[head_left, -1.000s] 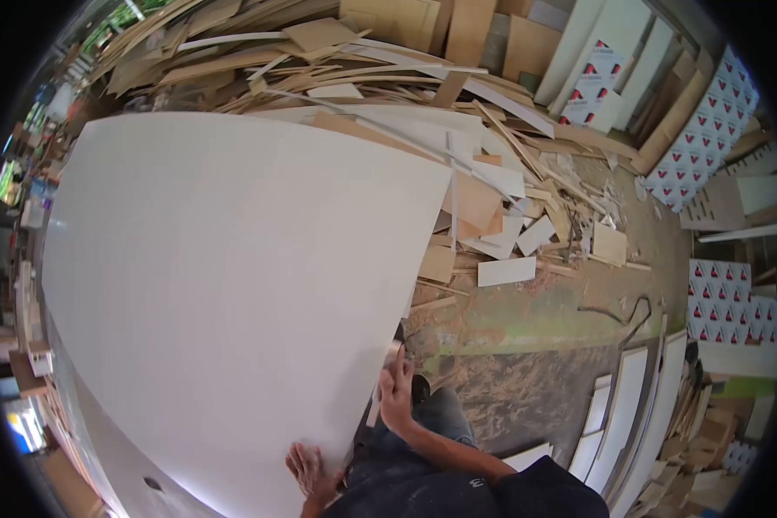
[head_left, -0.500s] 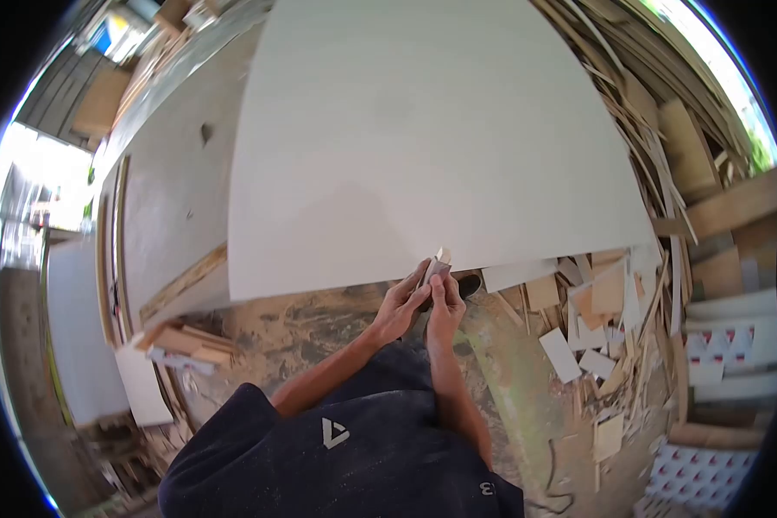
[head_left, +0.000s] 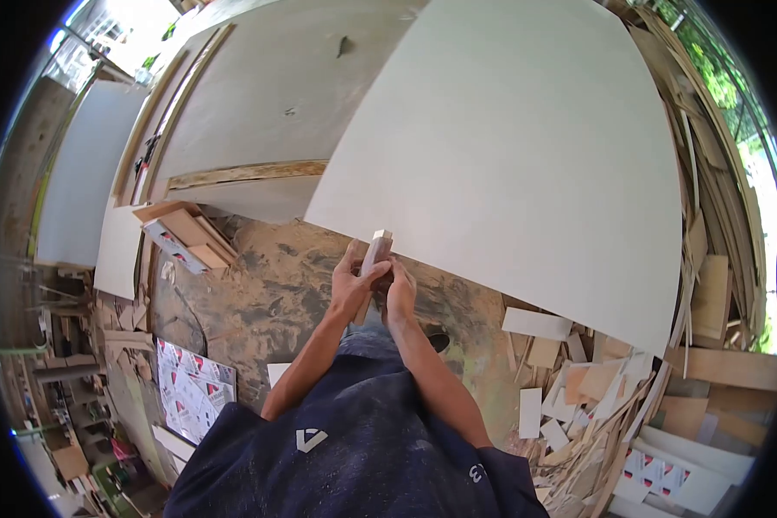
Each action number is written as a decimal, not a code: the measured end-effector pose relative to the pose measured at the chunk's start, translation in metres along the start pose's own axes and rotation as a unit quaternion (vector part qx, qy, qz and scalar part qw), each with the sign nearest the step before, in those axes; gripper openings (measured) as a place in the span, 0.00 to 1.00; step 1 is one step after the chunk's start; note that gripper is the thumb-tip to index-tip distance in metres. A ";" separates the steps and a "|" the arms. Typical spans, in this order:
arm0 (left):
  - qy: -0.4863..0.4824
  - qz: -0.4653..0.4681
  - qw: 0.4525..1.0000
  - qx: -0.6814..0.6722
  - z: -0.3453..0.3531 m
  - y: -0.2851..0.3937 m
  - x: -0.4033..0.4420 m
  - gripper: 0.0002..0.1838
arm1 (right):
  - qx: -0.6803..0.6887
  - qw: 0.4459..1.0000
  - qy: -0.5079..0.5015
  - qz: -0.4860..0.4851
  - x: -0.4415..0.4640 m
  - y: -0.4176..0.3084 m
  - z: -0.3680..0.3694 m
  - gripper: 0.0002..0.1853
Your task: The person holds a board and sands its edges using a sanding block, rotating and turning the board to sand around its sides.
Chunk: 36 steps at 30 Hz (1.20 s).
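Observation:
In front of my body, both hands are together on a small wooden block (head_left: pixel 375 255) with a pale squared top end and greyish-brown sides. My left hand (head_left: pixel 349 283) grips it from the left, thumb lying across its front. From the right, my right hand (head_left: pixel 400 292) closes on its lower part; some of its fingers are hidden. The block is held upright, slightly tilted, by the near edge of a large white board (head_left: pixel 518 164). Whether the grey-brown side is a wrapping, I cannot tell.
A grey board surface (head_left: pixel 259 95) with a wooden strip (head_left: pixel 242 174) lies to the left. Boards and boxes (head_left: pixel 194 237) stand below it. Offcuts (head_left: pixel 578 388) litter the dusty floor (head_left: pixel 276 259) at right, and long wood strips (head_left: pixel 708 173) are stacked beyond the white board.
My view has turned left, so the white board now sits further right and slanted. My hands, still on the block, have shifted left in view.

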<state>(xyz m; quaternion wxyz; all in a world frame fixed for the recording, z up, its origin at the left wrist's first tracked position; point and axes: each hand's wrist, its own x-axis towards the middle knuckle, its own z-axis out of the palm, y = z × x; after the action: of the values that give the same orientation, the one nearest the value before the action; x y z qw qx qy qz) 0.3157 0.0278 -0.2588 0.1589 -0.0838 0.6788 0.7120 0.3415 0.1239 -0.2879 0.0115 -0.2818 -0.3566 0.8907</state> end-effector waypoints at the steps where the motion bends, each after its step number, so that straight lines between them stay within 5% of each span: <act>1: 0.012 -0.018 0.999 0.027 -0.020 -0.003 0.006 0.41 | 0.027 0.997 0.017 0.066 0.006 0.014 0.009 0.17; 2: 0.023 -0.039 0.998 0.052 -0.038 -0.006 0.010 0.38 | 0.052 0.989 0.036 0.133 0.010 0.028 0.016 0.18; 3: 0.069 -0.083 0.994 0.018 -0.050 0.002 0.009 0.26 | 0.045 0.989 0.034 0.136 0.012 0.038 0.027 0.18; 8: 0.196 -0.064 0.978 -0.010 -0.131 0.011 0.045 0.24 | 0.077 0.980 0.108 0.149 0.054 0.091 0.070 0.27; 10: 0.137 -0.081 0.924 -0.349 -0.177 -0.001 0.067 0.22 | 0.088 0.981 0.115 0.130 0.075 0.100 0.090 0.27; 12: 0.146 -0.129 0.911 -0.363 -0.204 -0.004 0.089 0.21 | 0.183 0.977 0.075 0.084 0.095 0.105 0.100 0.26; 14: 0.114 -0.120 0.963 -0.214 -0.220 0.011 0.104 0.18 | 0.181 0.975 0.115 0.057 0.108 0.109 0.110 0.24; 16: 0.066 -0.120 0.967 -0.214 -0.231 0.001 0.128 0.17 | 0.185 0.971 0.152 0.024 0.114 0.109 0.109 0.23; 21: -0.042 -0.007 0.994 0.104 -0.200 -0.017 0.159 0.13 | 0.085 0.978 0.186 -0.039 0.092 0.096 0.110 0.18; 26: -0.067 -0.089 0.986 -0.126 -0.144 0.005 0.155 0.16 | 0.101 0.966 0.221 -0.093 0.074 0.086 0.101 0.16; 28: -0.150 -0.127 0.975 -0.099 -0.137 0.017 0.139 0.17 | 0.095 0.966 0.216 -0.103 0.064 0.085 0.080 0.16; 30: -0.214 -0.109 0.967 -0.081 -0.126 -0.010 0.134 0.29 | 0.102 0.966 0.203 -0.126 0.053 0.079 0.061 0.16; 34: -0.224 0.054 0.966 0.118 -0.083 -0.057 0.090 0.47 | 0.109 0.955 0.235 -0.144 0.024 0.062 0.032 0.17; 36: -0.224 0.015 0.967 0.120 -0.067 -0.041 0.061 0.44 | 0.094 0.957 0.222 -0.163 0.006 0.052 0.025 0.18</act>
<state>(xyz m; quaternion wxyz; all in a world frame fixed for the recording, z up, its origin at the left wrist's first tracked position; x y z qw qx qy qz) 0.2659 -0.0307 -0.3224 0.3050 0.1077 0.7076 0.6282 0.3332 0.0711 -0.3093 0.2619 -0.4083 -0.3007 0.8211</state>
